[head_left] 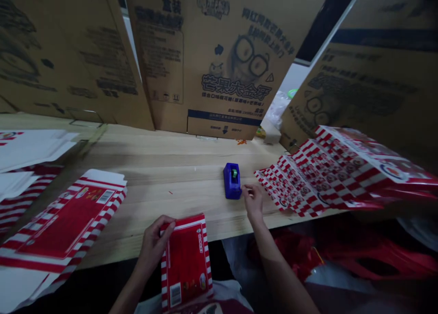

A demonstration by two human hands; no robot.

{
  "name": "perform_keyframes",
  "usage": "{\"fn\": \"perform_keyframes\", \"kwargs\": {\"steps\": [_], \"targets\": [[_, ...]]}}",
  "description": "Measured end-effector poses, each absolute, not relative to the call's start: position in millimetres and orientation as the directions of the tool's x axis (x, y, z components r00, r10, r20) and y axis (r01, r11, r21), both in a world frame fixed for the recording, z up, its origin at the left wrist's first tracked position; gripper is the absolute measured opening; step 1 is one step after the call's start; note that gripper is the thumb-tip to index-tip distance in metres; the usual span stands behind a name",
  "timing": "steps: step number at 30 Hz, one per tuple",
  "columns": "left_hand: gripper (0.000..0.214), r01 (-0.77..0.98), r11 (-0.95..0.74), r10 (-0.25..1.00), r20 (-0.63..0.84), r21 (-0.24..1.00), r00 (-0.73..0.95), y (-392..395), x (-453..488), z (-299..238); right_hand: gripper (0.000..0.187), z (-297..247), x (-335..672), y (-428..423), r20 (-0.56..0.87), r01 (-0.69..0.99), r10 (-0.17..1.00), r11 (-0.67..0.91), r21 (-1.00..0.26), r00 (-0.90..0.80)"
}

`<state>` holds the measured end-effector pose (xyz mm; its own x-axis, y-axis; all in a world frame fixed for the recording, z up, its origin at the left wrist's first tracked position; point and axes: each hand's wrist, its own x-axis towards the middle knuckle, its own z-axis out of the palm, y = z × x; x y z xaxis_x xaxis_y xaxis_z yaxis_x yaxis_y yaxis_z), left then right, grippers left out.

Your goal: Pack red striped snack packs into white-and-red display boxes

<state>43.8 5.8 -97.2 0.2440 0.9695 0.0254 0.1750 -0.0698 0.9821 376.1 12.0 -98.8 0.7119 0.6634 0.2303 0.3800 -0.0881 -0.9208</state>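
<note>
My left hand (pixel 153 241) grips the top left corner of a red and white striped carton (pixel 185 261), held upright against the near edge of the wooden table (pixel 164 168). My right hand (pixel 253 200) reaches out beside a small blue tape dispenser (pixel 232 180), its fingers pinched together at the dispenser's right side. What the fingers pinch is too small to make out.
Flat red and white cartons lie in a stack at the left (pixel 65 218) and in a fanned pile at the right (pixel 328 172). Big brown cardboard boxes (pixel 219 58) stand along the back of the table. Red plastic bags (pixel 342 254) lie below the table's edge.
</note>
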Motion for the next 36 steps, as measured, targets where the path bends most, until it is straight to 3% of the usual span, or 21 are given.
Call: {"fn": "perform_keyframes", "kwargs": {"steps": [4,12,18,33,36], "targets": [[0.021,0.187,-0.132,0.966,0.084,0.973,0.244,6.3,44.7,-95.1,0.033,-117.4,385.5,32.1,0.180,0.320,0.667,-0.092,-0.943,0.723],[0.020,0.213,-0.122,0.967,0.068,0.969,0.244,6.5,41.6,-101.9,0.035,-130.9,362.8,33.8,0.140,0.147,0.542,0.030,-0.989,0.828],[0.022,0.182,-0.053,0.979,0.015,0.982,0.202,7.0,45.9,-103.8,0.026,-142.0,344.4,5.5,0.188,0.163,0.516,0.095,-0.982,0.835],[0.018,0.129,-0.090,0.968,0.056,0.988,0.246,4.5,57.9,-88.8,0.025,-149.1,348.3,-15.7,0.195,0.238,0.608,0.011,-0.971,0.769],[0.018,0.119,-0.081,0.966,0.049,0.989,0.255,3.9,59.4,-86.8,0.025,-114.6,335.1,-13.3,0.197,0.279,0.820,0.048,-0.959,0.537]]}}
